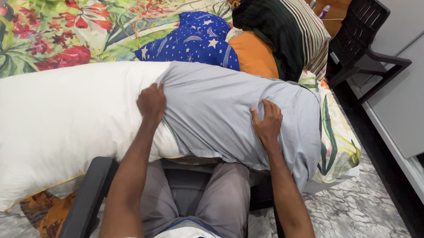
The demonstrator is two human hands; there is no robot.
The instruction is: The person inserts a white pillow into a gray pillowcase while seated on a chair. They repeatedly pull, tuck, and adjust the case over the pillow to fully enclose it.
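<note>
Gripping the open edge of a grey pillowcase (232, 115), the left hand (151, 103) is closed in a fist on a bunch of the fabric where the case meets the bare part of a white pillow (60, 122). The right hand (267, 122) lies further along the case with its fingers curled into the cloth, pinching a fold. The pillow lies crosswise over the person's lap and the near edge of the bed (37, 30); its right part is inside the case, its left part uncovered. The person sits in a dark chair whose armrest (85, 194) shows at lower left, wearing grey trousers (225, 200). Behind the pillow, on the floral bedsheet, lie a blue star-patterned cushion (193, 39), an orange cushion (254, 57) and a dark striped cloth (284, 29) heaped together. A black plastic chair (359, 40) stands at the right beside the bed, near a grey cabinet front (416, 84). The floor (355, 216) has a grey marbled surface.
</note>
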